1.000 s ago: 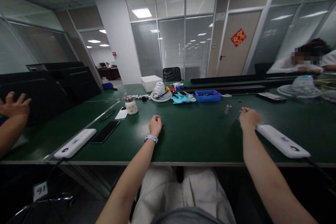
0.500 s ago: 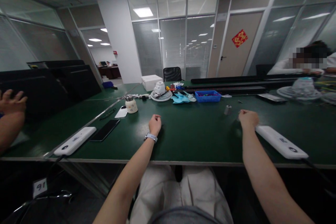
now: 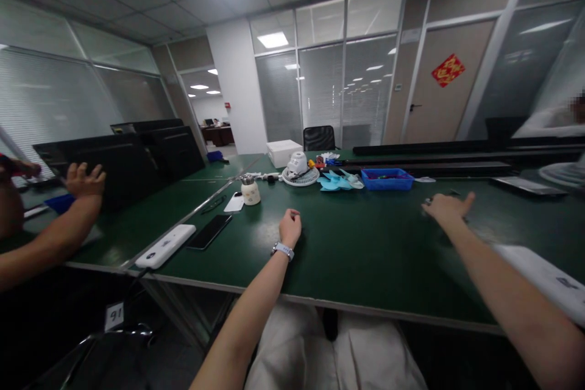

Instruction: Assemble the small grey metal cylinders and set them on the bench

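My left hand (image 3: 290, 226) rests as a loose fist on the green table (image 3: 356, 250), a watch (image 3: 283, 250) on its wrist. It holds nothing that I can see. My right hand (image 3: 446, 207) reaches forward over the table, blurred by motion, with the thumb stuck out and the fingers stretched flat. A small dark object (image 3: 428, 200) shows just at its fingertips; I cannot make out what it is.
A white power strip (image 3: 165, 246), a black phone (image 3: 209, 231) and a small jar (image 3: 250, 189) lie to the left. Farther back are a small white fan (image 3: 299, 170), light blue fan blades (image 3: 338, 181) and a blue tray (image 3: 387, 178). A co-worker's hand (image 3: 85, 180) is raised far left.
My head has turned left and up. My right hand has opened from a fist and moved forward off the right power strip. My left hand stays put. The co-worker's hand has lifted.
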### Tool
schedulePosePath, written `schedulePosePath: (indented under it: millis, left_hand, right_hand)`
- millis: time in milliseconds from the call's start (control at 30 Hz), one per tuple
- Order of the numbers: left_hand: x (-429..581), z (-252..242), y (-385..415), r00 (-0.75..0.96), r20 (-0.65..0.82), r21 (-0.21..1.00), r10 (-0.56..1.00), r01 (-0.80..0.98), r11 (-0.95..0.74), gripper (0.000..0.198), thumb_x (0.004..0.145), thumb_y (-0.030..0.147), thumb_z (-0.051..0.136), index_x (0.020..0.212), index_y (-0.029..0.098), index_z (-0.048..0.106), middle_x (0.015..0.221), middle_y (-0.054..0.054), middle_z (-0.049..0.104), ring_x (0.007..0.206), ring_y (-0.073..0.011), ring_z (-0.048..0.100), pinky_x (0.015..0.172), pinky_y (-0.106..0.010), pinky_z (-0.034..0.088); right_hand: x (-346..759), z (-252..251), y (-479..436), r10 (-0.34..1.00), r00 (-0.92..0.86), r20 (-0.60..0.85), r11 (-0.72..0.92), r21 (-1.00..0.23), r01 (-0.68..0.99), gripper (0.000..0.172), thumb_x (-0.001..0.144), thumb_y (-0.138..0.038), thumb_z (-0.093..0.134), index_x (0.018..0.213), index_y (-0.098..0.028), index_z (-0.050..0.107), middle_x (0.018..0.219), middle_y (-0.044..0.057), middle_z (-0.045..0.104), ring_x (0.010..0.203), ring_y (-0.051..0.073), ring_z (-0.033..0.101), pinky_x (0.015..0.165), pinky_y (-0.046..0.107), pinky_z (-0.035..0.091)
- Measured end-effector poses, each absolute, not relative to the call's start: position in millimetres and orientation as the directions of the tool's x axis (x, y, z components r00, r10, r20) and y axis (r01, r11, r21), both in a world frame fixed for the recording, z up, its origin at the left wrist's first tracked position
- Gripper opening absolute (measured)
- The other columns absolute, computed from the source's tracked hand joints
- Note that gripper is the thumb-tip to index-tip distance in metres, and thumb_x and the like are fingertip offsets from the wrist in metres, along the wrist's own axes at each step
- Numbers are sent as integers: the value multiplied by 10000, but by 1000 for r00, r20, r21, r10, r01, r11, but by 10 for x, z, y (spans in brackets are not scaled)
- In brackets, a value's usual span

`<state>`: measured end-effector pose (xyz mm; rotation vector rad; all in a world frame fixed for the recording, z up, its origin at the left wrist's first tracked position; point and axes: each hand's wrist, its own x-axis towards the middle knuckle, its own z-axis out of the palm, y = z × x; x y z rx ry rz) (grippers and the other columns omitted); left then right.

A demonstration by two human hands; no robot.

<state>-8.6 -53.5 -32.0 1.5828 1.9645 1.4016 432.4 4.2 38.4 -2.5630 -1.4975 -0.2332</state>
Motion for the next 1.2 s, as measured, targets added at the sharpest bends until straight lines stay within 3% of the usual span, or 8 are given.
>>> schedulePosePath:
  millis: [133, 233, 367, 467, 533, 767, 933, 1200]
  left_hand:
    - [-75, -333, -528, -370, 362, 787, 855, 613, -68, 185, 835, 199, 463, 943, 205, 613, 781, -18, 661, 658, -130, 596, 633, -232, 404]
    - [-63, -320, -533, -371, 363, 789, 855, 610, -70, 174, 839, 198, 469, 935, 203, 613, 767, -16, 652, 650, -130, 585, 623, -234, 395]
    - [-9, -277, -559, -278, 399, 777, 874, 608, -162, 187, 848, 203, 480, 970, 199, 623, 761, -15, 647, 656, -131, 569, 630, -240, 404]
    - [57, -244, -605, -123, 517, 701, 847, 628, -337, 200, 866, 273, 507, 991, 197, 644, 817, -31, 661, 767, -147, 574, 713, -259, 430]
    - [93, -229, -640, -34, 593, 630, 805, 643, -437, 224, 873, 329, 521, 994, 202, 660, 866, -39, 670, 843, -159, 566, 782, -280, 430]
    - [177, -181, -661, 62, 688, 514, 723, 661, -546, 295, 865, 422, 548, 1030, 217, 681, 888, -40, 673, 901, -175, 556, 861, -318, 400]
    - [326, -163, -610, 65, 686, 512, 724, 665, -544, 261, 831, 438, 591, 950, 242, 717, 915, -41, 672, 942, -186, 534, 871, -332, 389]
    - [390, -96, -533, 10, 678, 547, 735, 661, -514, 213, 816, 414, 614, 864, 247, 739, 911, -39, 664, 969, -191, 518, 875, -331, 389]
  right_hand:
    - [4263, 300, 32, 881, 365, 302, -401, 66, 914, 256, 772, -368, 627, 741, -116, 663, 719, 167, 628, 839, 299, 601, 997, 515, 109]
    - [4060, 286, -70, 876, 241, 417, -299, 81, 951, 311, 797, -401, 597, 858, -108, 686, 767, 168, 642, 872, 284, 589, 983, 505, 152]
    - [3453, 274, -269, 870, -24, 493, 69, -73, 995, 407, 795, -495, 558, 1025, -188, 694, 853, 89, 689, 906, 241, 599, 990, 464, 222]
    - [2854, 234, -430, 837, -232, 495, 380, -222, 898, 425, 768, -519, 574, 1088, -261, 683, 895, 23, 709, 918, 209, 614, 984, 432, 280]
    - [2493, 198, -519, 818, -285, 500, 472, -298, 830, 440, 758, -515, 592, 1111, -267, 678, 910, 23, 713, 913, 204, 622, 967, 417, 316]
    - [1988, -30, -598, 801, -260, 539, 531, -439, 724, 423, 726, -417, 675, 1107, -235, 673, 915, 37, 708, 914, 206, 634, 930, 388, 400]
    - [1998, -240, -548, 826, -208, 524, 534, -612, 583, 579, 689, -390, 712, 1223, -219, 567, 948, 38, 694, 905, 181, 646, 876, 339, 468]
    - [1974, -285, -516, 868, -237, 435, 487, -662, 569, 405, 709, -419, 686, 1055, -212, 638, 913, 33, 695, 847, 178, 648, 770, 303, 501]
